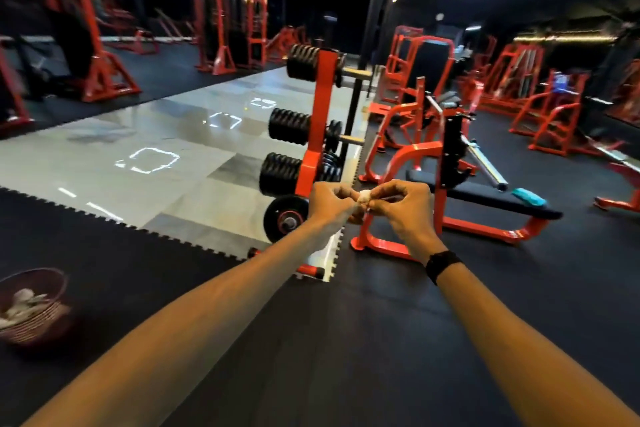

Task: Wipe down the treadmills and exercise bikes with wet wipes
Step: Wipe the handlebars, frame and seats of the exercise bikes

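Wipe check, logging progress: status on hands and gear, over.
Both hands, left and right, pinching a balled wipe at chest height. No treadmill or bike in view. Bench and plate rack ahead; basket on floor, left.

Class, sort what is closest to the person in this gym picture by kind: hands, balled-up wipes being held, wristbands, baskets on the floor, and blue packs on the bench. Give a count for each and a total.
Hands: 2, left hand and right hand
Balled wipe pinched between them: 1
Black wristband: 1
Basket on the floor: 1
Blue pack on the bench: 1
Total: 6
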### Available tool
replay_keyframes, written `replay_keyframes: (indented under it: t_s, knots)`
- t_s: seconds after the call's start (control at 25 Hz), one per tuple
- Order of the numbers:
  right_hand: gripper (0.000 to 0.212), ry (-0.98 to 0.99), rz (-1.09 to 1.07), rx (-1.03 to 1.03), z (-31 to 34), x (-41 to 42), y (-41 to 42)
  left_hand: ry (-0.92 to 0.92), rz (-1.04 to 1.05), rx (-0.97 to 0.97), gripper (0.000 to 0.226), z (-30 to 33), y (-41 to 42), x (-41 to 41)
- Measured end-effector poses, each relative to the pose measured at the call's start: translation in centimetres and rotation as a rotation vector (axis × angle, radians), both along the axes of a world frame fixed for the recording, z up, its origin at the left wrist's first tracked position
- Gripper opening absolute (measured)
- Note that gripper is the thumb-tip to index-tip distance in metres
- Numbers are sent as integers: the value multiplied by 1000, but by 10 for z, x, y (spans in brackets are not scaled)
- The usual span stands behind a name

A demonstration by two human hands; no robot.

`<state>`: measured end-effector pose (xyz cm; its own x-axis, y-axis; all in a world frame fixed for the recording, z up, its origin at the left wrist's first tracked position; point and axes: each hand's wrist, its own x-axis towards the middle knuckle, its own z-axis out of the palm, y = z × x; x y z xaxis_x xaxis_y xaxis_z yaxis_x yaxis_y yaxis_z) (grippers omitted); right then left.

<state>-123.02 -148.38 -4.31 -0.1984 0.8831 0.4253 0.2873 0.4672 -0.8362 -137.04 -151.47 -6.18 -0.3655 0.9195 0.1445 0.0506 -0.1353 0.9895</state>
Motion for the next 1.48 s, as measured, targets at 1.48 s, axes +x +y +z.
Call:
replay_keyframes:
  t_s: [1.48]
  knots:
    - [9, -179, 1525, -149, -93, -652, -92, 256, 1388, -301, 14, -84, -212, -497]
